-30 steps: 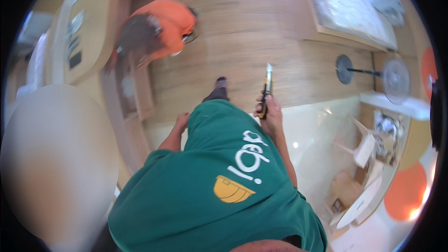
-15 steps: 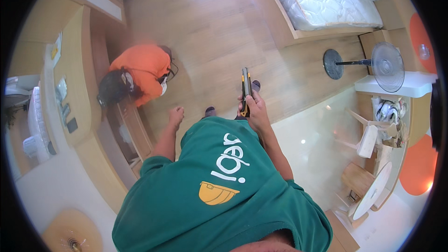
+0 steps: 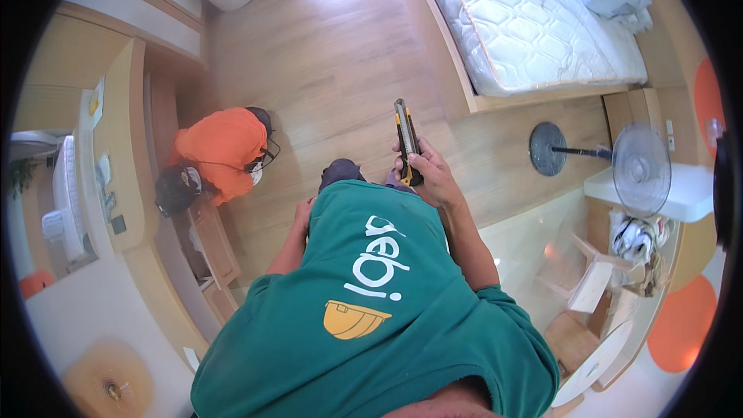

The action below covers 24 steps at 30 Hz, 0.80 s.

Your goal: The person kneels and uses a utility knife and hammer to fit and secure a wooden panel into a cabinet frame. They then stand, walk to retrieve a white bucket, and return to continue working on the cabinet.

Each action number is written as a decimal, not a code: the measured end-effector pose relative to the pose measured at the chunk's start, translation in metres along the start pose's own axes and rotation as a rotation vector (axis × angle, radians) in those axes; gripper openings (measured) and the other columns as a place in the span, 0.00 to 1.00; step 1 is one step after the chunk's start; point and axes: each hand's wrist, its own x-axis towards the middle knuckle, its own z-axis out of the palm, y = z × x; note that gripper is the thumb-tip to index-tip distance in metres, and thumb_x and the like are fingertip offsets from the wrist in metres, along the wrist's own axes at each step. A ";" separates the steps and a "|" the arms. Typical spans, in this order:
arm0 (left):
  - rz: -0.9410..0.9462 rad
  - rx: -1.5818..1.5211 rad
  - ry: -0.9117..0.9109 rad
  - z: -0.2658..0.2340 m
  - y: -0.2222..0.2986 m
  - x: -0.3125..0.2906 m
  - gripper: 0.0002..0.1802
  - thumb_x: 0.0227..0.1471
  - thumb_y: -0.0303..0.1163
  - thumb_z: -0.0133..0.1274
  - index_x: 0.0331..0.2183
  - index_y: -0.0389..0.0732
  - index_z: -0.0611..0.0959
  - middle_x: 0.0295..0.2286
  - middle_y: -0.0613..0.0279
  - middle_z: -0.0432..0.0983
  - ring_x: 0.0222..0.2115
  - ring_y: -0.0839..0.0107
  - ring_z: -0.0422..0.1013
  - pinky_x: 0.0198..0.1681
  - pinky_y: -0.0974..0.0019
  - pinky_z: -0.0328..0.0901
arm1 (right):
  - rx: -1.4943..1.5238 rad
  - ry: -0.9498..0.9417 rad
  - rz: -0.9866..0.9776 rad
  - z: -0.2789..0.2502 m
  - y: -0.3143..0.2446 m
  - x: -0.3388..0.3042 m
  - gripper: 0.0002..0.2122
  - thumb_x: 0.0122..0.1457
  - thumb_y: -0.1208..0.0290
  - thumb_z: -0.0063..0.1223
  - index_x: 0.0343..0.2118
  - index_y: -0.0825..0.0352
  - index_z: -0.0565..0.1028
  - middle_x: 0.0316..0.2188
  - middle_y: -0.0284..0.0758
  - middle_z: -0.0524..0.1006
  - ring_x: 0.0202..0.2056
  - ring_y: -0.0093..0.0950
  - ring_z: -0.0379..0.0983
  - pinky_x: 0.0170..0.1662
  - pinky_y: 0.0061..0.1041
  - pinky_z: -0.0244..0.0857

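Observation:
A black and yellow utility knife [image 3: 405, 143] stands upright in the picture, held in my right hand [image 3: 433, 173] in front of my belly. My fingers wrap its lower body, with the thumb along its side; its silver end points away from me. I cannot make out whether bare blade sticks out. My left hand [image 3: 304, 213] is down by the left side of my green sweatshirt [image 3: 371, 279], its fingers mostly hidden against the cloth and my leg. Beyond my hands lies the wood-look floor [image 3: 333, 70].
A person in an orange top [image 3: 220, 147] crouches at the left beside a low open cabinet [image 3: 213, 244]. A bed with a quilted mattress [image 3: 534, 27] stands far right. Nearer on the right are a standing fan [image 3: 641, 170], a white chair [image 3: 590, 286] and a round table [image 3: 596, 364].
My left hand has come in from the left to the side of my body. The knife stays in my right hand. One foot has moved forward, and my view has shifted.

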 end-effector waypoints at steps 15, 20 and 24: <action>-0.193 -0.027 -0.005 0.013 0.047 0.148 0.21 0.48 0.40 0.54 0.39 0.34 0.83 0.38 0.44 0.79 0.41 0.57 0.75 0.42 0.57 0.67 | -0.040 0.039 0.237 -0.026 -0.069 0.194 0.14 0.61 0.72 0.43 0.49 0.70 0.65 0.30 0.36 0.73 0.33 0.27 0.72 0.37 0.30 0.71; -0.234 -0.005 0.139 -0.042 0.153 0.237 0.22 0.50 0.43 0.50 0.40 0.37 0.83 0.36 0.46 0.79 0.39 0.56 0.76 0.42 0.58 0.68 | -0.274 0.276 0.221 -0.053 -0.079 0.283 0.13 0.58 0.70 0.48 0.44 0.69 0.66 0.32 0.36 0.74 0.34 0.28 0.73 0.37 0.29 0.70; -0.225 -0.117 0.190 -0.092 0.222 0.311 0.21 0.50 0.40 0.50 0.41 0.36 0.82 0.30 0.52 0.80 0.30 0.63 0.75 0.36 0.62 0.67 | -0.720 0.327 0.226 -0.087 -0.111 0.342 0.14 0.53 0.73 0.51 0.42 0.69 0.65 0.32 0.36 0.74 0.34 0.26 0.73 0.34 0.22 0.68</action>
